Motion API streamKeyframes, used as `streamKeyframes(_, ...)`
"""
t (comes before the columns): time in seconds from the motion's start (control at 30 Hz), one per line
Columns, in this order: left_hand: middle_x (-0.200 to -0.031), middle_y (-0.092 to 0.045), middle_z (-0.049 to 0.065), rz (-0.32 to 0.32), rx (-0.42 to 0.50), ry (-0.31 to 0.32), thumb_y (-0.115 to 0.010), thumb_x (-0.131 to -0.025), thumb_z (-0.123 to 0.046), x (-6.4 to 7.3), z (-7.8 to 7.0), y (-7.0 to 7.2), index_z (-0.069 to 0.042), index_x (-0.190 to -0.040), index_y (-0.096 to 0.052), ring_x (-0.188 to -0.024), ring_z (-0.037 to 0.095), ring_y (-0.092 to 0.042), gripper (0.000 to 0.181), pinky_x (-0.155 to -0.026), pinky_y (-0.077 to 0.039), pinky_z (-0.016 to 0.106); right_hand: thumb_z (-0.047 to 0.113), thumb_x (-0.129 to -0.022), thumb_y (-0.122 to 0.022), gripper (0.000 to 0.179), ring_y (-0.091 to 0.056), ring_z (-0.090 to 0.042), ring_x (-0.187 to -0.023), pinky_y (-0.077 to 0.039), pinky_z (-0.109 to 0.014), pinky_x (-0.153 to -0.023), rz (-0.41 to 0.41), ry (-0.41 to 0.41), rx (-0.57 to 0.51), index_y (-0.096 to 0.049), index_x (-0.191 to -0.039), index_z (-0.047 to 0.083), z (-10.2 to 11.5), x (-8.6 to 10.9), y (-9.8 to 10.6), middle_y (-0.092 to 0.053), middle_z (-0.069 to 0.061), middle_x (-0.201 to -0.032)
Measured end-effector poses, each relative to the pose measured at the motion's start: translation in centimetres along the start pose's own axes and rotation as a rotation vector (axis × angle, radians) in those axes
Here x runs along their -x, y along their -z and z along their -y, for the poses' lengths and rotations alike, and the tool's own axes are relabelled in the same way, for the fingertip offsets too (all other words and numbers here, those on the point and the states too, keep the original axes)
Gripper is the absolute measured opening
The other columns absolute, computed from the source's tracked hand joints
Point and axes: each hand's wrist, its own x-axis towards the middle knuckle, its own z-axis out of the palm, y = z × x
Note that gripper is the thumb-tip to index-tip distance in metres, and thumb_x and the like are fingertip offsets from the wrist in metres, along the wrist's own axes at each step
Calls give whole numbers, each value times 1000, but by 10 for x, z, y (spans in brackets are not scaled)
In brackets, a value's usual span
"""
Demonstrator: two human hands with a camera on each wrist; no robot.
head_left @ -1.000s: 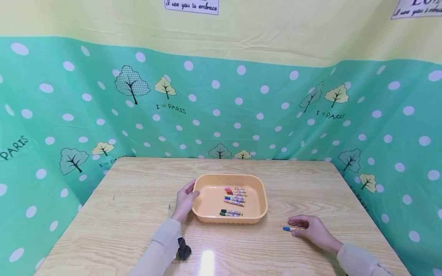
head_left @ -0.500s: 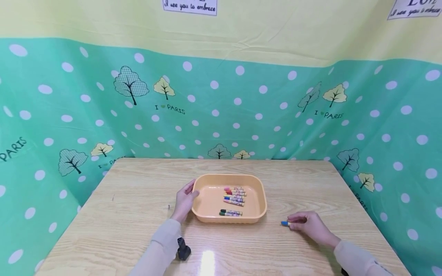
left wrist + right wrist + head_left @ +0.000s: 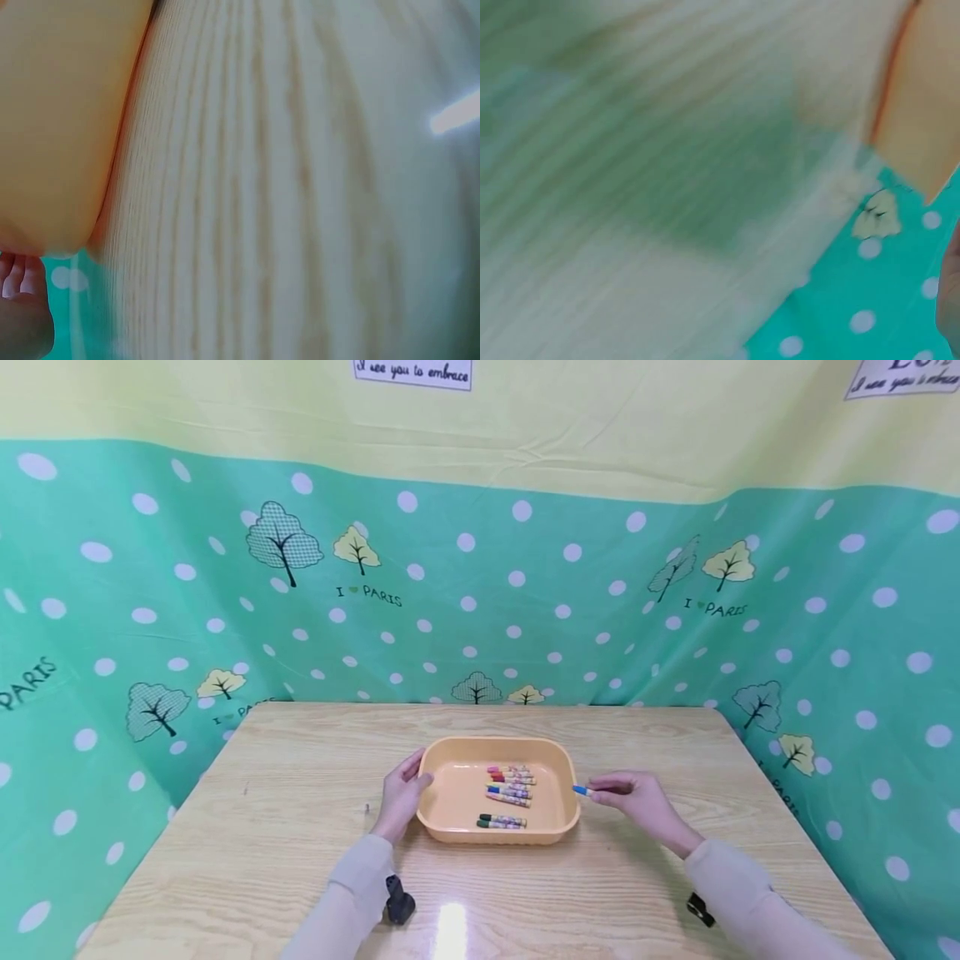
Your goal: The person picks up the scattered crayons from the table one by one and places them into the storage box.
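Note:
A peach plastic tray (image 3: 491, 838) rests on the wooden table. My left hand (image 3: 400, 800) grips its left rim, with the thumb over the edge and the fingers on the outside. Inside lies a row of several crayons (image 3: 510, 792) in pink, red, yellow, blue and other colours. Nearer the front wall are two dark-tipped crayons (image 3: 502, 819), side by side. By the tray's right rim, my right hand (image 3: 636, 802) pinches a blue crayon (image 3: 582, 791), blue end pointing left. The right wrist view shows only an edge of that hand; the crayon is out of its sight.
The wooden table (image 3: 300, 860) reaches back to a green dotted curtain (image 3: 517, 610). A small dark bit (image 3: 367, 809) lies left of the tray. Black wrist devices show at the left sleeve (image 3: 352, 893) and the right sleeve (image 3: 750, 893).
My right hand has taken hold of the blue crayon and carried it left and away from me to the tray's right rim. The left hand and the tray have stayed put.

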Motion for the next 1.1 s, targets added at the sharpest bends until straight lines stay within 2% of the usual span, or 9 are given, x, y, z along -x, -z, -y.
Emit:
streamKeyframes(0.17, -138, -43, 21, -7, 2, 5, -52, -83, 3, 1, 0, 0, -4, -135, -43, -125, 33, -44, 53, -103, -42, 40, 15, -77, -71, 31, -66, -9, -86, -57, -20, -73, 20, 41, -58, -68, -103, -1, 13, -14, -28, -70, -13, -100)
streamKeyframes(0.27, -137, -43, 21, -5, 5, -4, -52, -83, 4, 1, 1, 0, -3, -135, -43, -125, 34, -44, 53, -103, -42, 40, 10, -77, -70, 27, -66, -14, -86, -57, -21, -73, 10, 39, -71, -68, -102, 0, 21, -19, -46, -69, -13, -100)
streamKeyframes(0.4, -137, -44, 21, -12, 6, -5, -52, -83, 4, 0, 1, 1, -3, -135, -43, -124, 34, -45, 53, -102, -43, 40, 6, -77, -69, 23, -67, -18, -87, -58, -22, -74, 7, 54, -45, -69, -100, 2, 30, -25, -68, -69, -11, -100)
streamKeyframes(0.6, -135, -46, 22, -17, -2, -9, -54, -82, 3, 0, 2, 0, -4, -134, -44, -124, 34, -45, 53, -102, -43, 40, 4, -77, -69, 22, -66, -16, -87, -57, -21, -72, 39, 92, -28, -70, -99, 3, 38, -37, -93, -70, -8, -99)
streamKeyframes(0.77, -135, -45, 23, 0, 13, -13, -53, -82, 4, 2, -2, -2, -3, -134, -43, -125, 34, -44, 54, -104, -42, 40, 5, -77, -69, 22, -64, -15, -87, -57, -22, -72, 94, 85, -17, -70, -99, 5, 34, -41, -103, -70, -6, -96)
streamKeyframes(1.1, -136, -45, 22, -15, -10, -3, -54, -81, 2, -2, 2, 0, -4, -134, -44, -125, 33, -44, 54, -103, -42, 39, 4, -77, -69, 22, -65, -15, -86, -57, -24, -75, 103, 83, -13, -70, -99, 4, 32, -45, -106, -71, -6, -93)
